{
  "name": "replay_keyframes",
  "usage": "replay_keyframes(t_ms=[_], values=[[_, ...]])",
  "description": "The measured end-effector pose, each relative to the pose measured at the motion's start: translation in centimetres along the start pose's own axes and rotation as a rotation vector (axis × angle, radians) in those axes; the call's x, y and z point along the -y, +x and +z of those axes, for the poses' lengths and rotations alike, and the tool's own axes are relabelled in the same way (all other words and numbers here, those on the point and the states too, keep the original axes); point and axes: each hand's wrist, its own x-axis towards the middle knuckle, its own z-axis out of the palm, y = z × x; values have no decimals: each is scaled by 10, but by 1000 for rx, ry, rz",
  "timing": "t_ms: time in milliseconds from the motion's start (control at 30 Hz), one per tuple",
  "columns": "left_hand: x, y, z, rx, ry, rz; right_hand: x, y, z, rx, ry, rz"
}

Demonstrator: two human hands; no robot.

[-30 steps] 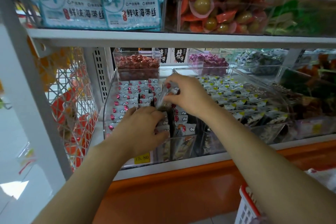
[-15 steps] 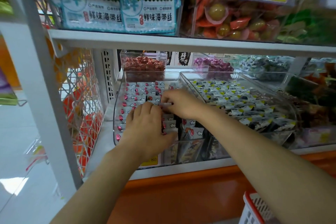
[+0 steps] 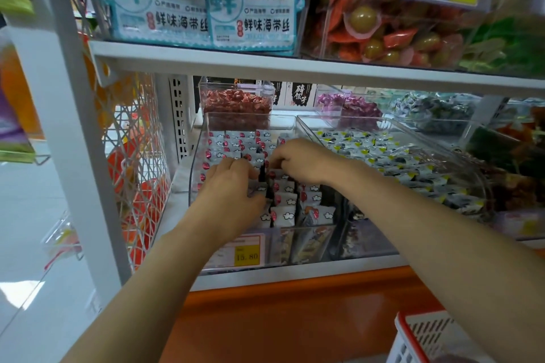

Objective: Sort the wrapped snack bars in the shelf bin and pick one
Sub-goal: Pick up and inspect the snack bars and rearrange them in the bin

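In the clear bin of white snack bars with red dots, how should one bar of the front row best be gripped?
Pinch the top edge of a front-row snack bar from above, then probably lift straight up. The bars stand upright, packed tightly in rows, so only their upper ends are free, and the front wall of the clear bin blocks a frontal approach.

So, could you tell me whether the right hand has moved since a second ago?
Yes. The right hand has dropped from above the clear bin down onto its wrapped snack bars, beside the left hand.

Clear glossy plastic bin [image 3: 198,156], shiny foil-wrapped bars [image 3: 287,203]
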Motion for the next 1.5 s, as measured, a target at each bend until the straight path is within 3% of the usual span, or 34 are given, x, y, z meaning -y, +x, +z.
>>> replay_keyframes(t_ms=[267, 467, 567, 667, 833, 1000, 1233, 1400, 1500], values=[[1, 3, -5, -47, -66, -39, -9, 21, -5, -186, 32, 10], [2, 3, -8, -85, -82, -27, -11, 33, 6, -138, -194, -20], [2, 3, -9, -87, -105, -32, -10, 31, 3, -161, -147, -17], [3, 3, -10, -95, -149, -31, -8, 19, -7, -226, 50, 4], [5, 2, -10, -164, -190, -25, -7, -25, -13, -574, 272, 20], [0, -1, -10, -200, -243, -10, -2, -72, 1, -794, 883, 108], [-10, -6, -11, -115, -667, -126, 6, -98, 22, -725, 1527, 169], [-12, -4, -11, -109, -943, -285, 4, -103, 26, -639, 1735, 108], [-16, -5, -9, -181, -938, -282, 2, -104, 25, -559, 1834, 87]])
